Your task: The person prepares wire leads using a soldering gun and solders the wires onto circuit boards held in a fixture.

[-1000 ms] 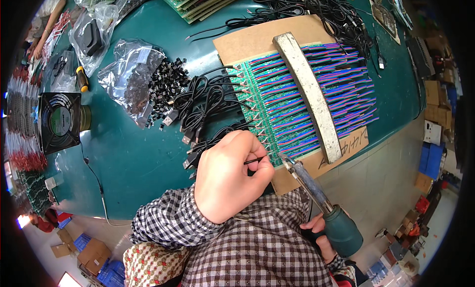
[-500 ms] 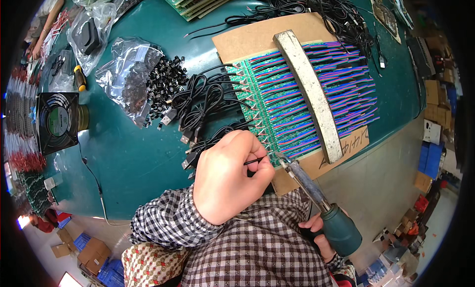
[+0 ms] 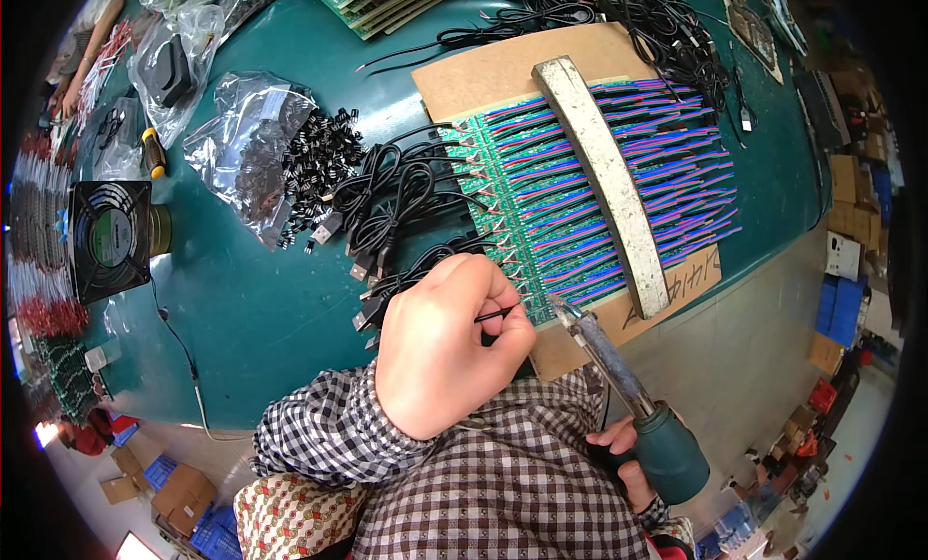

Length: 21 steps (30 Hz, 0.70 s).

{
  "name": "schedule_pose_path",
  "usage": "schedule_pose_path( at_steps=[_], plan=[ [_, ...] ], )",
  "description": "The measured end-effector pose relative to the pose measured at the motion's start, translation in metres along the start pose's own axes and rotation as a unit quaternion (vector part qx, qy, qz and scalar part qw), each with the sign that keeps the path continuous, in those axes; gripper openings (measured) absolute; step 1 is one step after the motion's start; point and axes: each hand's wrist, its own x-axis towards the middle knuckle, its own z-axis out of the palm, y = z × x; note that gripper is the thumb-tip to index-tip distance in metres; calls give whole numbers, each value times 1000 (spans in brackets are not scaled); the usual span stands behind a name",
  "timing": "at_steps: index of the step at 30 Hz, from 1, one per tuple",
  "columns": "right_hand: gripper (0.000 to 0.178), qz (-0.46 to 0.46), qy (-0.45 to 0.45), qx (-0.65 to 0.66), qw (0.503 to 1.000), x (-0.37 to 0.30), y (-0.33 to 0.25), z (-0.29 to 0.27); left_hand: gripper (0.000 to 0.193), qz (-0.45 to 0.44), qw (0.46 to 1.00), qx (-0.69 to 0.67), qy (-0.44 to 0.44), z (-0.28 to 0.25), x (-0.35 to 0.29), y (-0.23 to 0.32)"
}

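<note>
My left hand (image 3: 449, 343) is closed in a pinch on a thin black cable (image 3: 493, 315) at the near end of a green circuit board panel (image 3: 517, 233). My right hand (image 3: 621, 452), partly hidden behind the handle, grips a soldering iron (image 3: 619, 369) with a dark green handle. Its bent tip is over the panel's near corner, a little right of my left fingertips. Rows of blue, red and black wires (image 3: 556, 188) run rightward from the panel. Across them lies a long, worn metal bar (image 3: 614, 198). Brown cardboard (image 3: 522, 67) lies beneath.
Coiled black USB cables (image 3: 391, 198) lie left of the panel, beside a heap of small black parts (image 3: 319, 159) and a clear plastic bag (image 3: 246, 144). A fan (image 3: 108, 239) and a yellow-black screwdriver (image 3: 153, 152) are farther left. Stacked boards (image 3: 387, 4) stand at the back.
The soldering iron's tip has shifted slightly right, away from my left fingertips. My left hand stays almost where it was, still pinching the cable.
</note>
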Motion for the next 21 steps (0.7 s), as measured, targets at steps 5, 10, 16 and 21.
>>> schedule_pose_path(
  at_steps=[5,10,16,21],
  plan=[
    [42,1,-4,11,1000,-10,9,-8,11,1,1000,-3,-3,-1,0,0],
    [64,62,37,56,996,-7,-2,-3,11,-10,1000,1,2,2,-4,0],
    [69,69,47,73,994,-7,-5,-2,9,-11,998,-38,41,9,-14,-1],
    [62,56,28,62,996,-7,-3,-5,10,1,998,7,55,10,-13,0]
  ],
)
